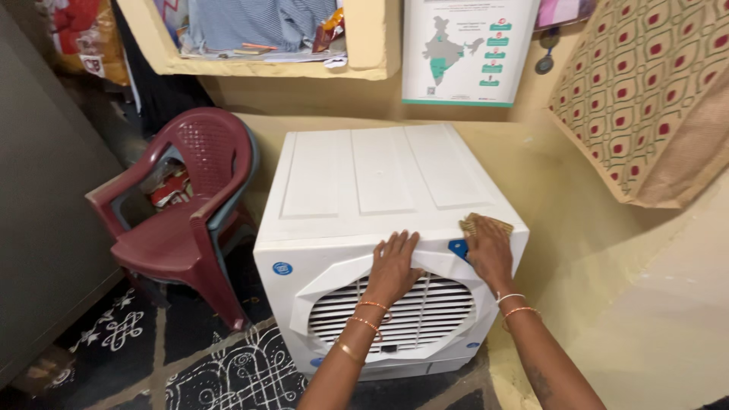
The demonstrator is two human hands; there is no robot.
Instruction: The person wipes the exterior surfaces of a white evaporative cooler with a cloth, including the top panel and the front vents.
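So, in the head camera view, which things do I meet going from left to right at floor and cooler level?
Maroon chair → white cooler → left hand on the cooler's front edge → right hand pressing a tan cloth on the cooler's right corner → yellow wall.

One white air cooler (380,228) stands at the centre of the frame, with two hands on its front edge, the left hand (395,266) and the right hand (488,250), and one tan cloth (480,222). At the left are two stacked plastic chairs (190,212); one map poster (467,49) hangs at the upper middle.
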